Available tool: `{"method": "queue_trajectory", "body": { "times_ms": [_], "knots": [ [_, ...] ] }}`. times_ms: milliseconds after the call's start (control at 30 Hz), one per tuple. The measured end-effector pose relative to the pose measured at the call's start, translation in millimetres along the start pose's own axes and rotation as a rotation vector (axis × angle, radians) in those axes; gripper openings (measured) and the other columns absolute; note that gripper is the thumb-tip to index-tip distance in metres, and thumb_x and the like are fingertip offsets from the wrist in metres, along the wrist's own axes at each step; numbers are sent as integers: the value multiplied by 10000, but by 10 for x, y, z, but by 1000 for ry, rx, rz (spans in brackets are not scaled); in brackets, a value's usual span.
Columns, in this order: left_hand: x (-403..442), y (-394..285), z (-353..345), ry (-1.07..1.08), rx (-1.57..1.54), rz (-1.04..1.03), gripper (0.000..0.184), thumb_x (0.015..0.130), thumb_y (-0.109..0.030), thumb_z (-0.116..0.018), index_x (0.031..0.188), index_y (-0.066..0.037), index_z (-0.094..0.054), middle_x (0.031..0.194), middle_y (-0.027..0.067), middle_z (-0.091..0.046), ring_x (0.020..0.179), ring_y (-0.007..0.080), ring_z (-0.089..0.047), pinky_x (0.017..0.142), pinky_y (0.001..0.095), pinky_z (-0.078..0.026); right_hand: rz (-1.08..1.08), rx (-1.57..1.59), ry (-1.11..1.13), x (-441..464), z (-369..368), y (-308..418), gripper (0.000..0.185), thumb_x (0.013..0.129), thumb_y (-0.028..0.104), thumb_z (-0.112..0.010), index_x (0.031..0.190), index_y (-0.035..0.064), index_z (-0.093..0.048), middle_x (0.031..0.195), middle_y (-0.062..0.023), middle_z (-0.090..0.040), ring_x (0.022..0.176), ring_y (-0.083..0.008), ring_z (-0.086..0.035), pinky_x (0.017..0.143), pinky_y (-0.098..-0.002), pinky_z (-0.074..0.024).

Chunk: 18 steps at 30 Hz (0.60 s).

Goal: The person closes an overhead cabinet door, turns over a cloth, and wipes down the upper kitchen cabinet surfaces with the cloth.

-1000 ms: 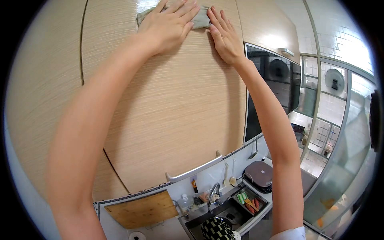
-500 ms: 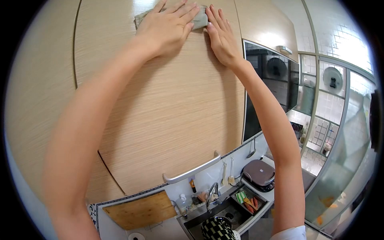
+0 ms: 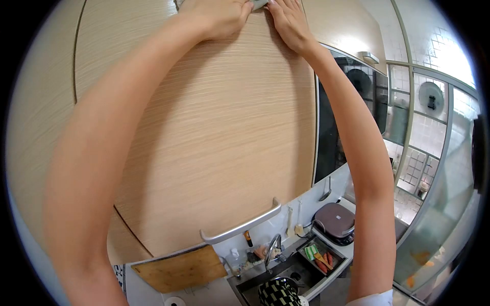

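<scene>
At the top edge of the head view, my left hand (image 3: 217, 16) lies flat over a grey-green cloth (image 3: 259, 4) against a light wood-grain cabinet door (image 3: 229, 117). Its fingertips are cut off by the frame. Beside it, my right hand (image 3: 290, 21) rests open on the same door, with its fingers stretched upward and the thumb side against the cloth's right edge. Most of the cloth is hidden under my left hand or out of view. Lower down, the door carries a curved metal handle (image 3: 242, 224).
Below the door are a wooden cutting board (image 3: 181, 268), a faucet (image 3: 273, 250) and a sink (image 3: 250, 290). A tray of vegetables (image 3: 319, 257) sits at the sink's right. Further right stand a brown lidded appliance (image 3: 334, 219) and a dark glass-fronted panel (image 3: 332, 127).
Both hands have shifted higher in view with the cloth, so the left fingers are now cut off. The view has also moved slightly.
</scene>
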<state>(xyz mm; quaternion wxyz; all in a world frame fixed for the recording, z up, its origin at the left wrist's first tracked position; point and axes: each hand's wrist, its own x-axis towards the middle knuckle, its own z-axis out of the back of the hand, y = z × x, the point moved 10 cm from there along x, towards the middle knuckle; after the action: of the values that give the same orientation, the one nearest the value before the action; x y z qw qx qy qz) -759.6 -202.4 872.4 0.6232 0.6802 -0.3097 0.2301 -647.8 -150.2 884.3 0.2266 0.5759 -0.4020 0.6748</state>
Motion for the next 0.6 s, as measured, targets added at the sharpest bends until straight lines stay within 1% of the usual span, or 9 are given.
{"method": "queue_trajectory", "body": {
  "times_ms": [67,167,267,400,467,600],
  "knots": [
    [50,7,16,29,-27,40,541,1028,-281,-292,1490,-12,-379,1556,132,-387,1445,269,-348,1197,496,-220,-38,14,8,34,8,-43,575,1054,326,-254,1543,26,-284,1626,-162,-227,1518,-360,-126,1223,-444,-115],
    [107,-9,20,80,-35,43,548,1028,-281,-280,1497,-10,-365,1567,133,-368,1454,272,-333,1199,502,-212,-19,-12,-14,132,-1,-148,584,1054,344,-240,1547,33,-280,1628,-161,-223,1521,-352,-119,1224,-438,-114],
    [186,-9,-15,74,-57,51,552,1028,-283,-272,1499,-9,-357,1571,131,-360,1459,275,-324,1200,510,-205,2,-27,-17,176,23,-195,586,1052,345,-238,1548,34,-280,1627,-160,-225,1521,-347,-118,1226,-432,-115],
    [353,29,-151,70,-23,38,556,1029,-290,-266,1500,-11,-356,1574,130,-356,1463,272,-316,1200,516,-201,6,-30,-52,271,67,-283,599,1047,346,-240,1538,4,-280,1619,-176,-235,1515,-359,-136,1230,-409,-121],
    [467,97,-304,115,7,54,560,1034,-304,-251,1506,-20,-350,1579,124,-348,1471,269,-301,1204,512,-193,24,-30,-62,354,63,-352,605,1046,347,-241,1535,-7,-278,1616,-182,-239,1512,-364,-144,1232,-400,-124],
    [559,85,-325,174,58,94,564,1040,-314,-237,1517,-31,-337,1589,114,-334,1481,267,-281,1210,507,-184,-1,-71,-82,511,49,-521,612,1045,348,-233,1532,-22,-272,1612,-193,-241,1506,-377,-155,1231,-396,-135]
  ]
}}
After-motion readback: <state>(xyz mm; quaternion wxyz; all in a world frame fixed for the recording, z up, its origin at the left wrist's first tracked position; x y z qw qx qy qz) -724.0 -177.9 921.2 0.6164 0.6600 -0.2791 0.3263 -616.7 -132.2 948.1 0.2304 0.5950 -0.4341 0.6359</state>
